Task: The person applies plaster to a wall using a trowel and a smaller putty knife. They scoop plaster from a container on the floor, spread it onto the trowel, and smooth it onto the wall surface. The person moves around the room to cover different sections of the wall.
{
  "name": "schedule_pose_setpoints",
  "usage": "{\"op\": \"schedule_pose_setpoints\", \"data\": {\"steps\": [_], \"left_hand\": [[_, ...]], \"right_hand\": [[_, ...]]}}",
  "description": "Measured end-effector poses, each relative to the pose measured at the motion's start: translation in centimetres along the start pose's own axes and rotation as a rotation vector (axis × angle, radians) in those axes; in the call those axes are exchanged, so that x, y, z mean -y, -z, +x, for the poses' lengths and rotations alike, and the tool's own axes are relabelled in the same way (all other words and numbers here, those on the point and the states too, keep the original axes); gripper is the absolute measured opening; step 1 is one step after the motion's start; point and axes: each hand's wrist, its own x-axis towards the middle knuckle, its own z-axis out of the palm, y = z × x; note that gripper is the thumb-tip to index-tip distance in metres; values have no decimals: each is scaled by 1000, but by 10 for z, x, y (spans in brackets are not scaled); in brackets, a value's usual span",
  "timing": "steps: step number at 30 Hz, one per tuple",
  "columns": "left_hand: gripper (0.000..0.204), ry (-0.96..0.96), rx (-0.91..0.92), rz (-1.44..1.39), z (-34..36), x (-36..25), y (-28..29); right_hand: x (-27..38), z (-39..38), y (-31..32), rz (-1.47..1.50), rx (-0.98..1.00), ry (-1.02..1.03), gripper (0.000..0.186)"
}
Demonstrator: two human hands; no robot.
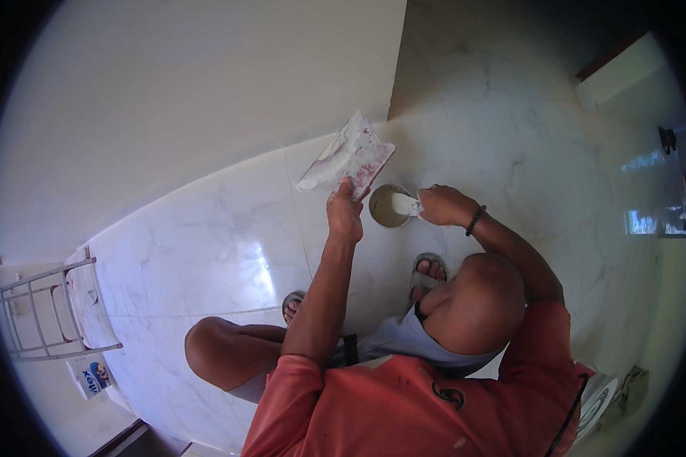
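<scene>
Left hand (345, 216), arm straight, grips a smeared board (351, 154); right hand (445, 206), elbow bent, grips a scraper (403, 204).

From where I stand, the person wears a faded red shirt (392, 415) with short, loose sleeves (293, 385). A round, dark swirl-like emblem (449, 394) sits on its front, with a small pale spot (459, 442) close by. A thin dark line (574, 415) runs down the shirt's right side; strap or seam, I can't tell. The shorts (389, 335) are light grey-blue, with a black strip (350, 349) at the front, and leave the knees bare. Greyish open-toed sandals (425, 279) are on both feet. Behind the right hand (443, 206), a dark beaded bracelet (476, 220) circles the wrist.
</scene>
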Motion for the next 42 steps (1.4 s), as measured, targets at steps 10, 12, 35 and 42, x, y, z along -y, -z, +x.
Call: {"op": "schedule_pose_setpoints", "data": {"steps": [10, 12, 35, 42], "left_hand": [[55, 111, -109, 25, 45, 12, 5], [56, 157, -120, 20, 45, 9, 4], [47, 182, -119, -134, 48, 13, 7], [45, 180, -57, -203, 49, 21, 7]], "right_hand": [[12, 102, 21, -322, 138, 42, 22], [7, 112, 18, -340, 153, 76, 21], [0, 119, 41, -167, 191, 231, 24], [-14, 127, 23, -153, 47, 319, 22]]}}
